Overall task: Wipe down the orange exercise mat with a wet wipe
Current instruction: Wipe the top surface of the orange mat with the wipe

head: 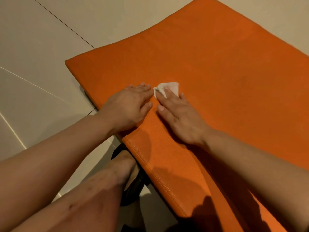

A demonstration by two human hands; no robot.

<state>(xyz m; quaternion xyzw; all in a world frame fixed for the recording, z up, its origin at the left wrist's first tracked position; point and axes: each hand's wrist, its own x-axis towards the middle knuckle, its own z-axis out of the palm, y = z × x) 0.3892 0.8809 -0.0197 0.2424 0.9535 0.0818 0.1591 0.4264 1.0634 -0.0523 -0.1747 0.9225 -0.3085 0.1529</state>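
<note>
Both of my hands lie flat on the mat (209, 64), side by side near its left end. My right hand (180, 118) presses the wipe (168, 88) down under straight fingers, nothing curled round it; the white wad shows past my fingertips, crumpled, lying on the orange surface a little in from the near long edge. My left hand (128, 106) rests palm down just beside it, fingers straight and together, gripping nothing, its fingertips almost touching the wipe. Left of that hand the mat ends in a rounded corner, and its short edge runs back toward me close under my left wrist. Beyond and to the right of the wipe the mat stretches away bare, a wide orange field reaching to the right edge of view and up to the far corner at the top. A stitched seam follows the near edge, where the cover looks pebbled. Pale floor tiles (41, 47) with thin dark joints surround the mat on the left and at the top. Both forearms reach forward from the bottom corners, bare, converging on the wipe. My leg (100, 190) sits below, its foot in a dark sandal (132, 190) tucked against the mat's near edge.
</note>
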